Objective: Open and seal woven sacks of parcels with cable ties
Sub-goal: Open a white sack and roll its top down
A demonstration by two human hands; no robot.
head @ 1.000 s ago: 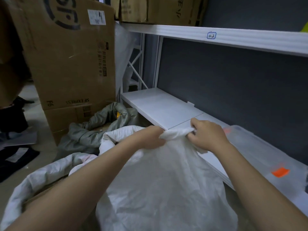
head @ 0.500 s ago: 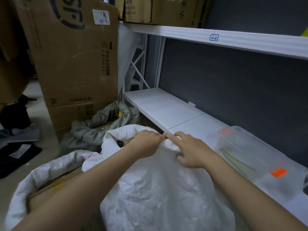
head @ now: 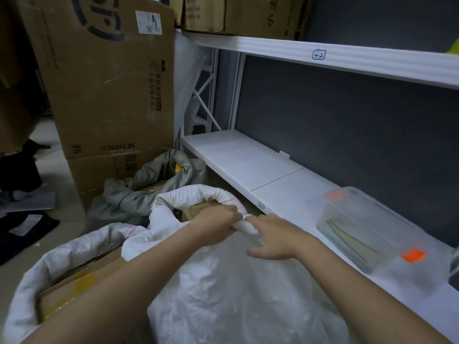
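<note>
Now both hands twist the crinkled white woven sack point(head: 231, 294) mouth shut

A clear lidded box point(head: 367, 234) was set on the white lower shelf point(head: 243, 162), right of the hands; cardboard cartons point(head: 111, 78) were stacked on the floor point(head: 57, 194) beyond them.
</note>
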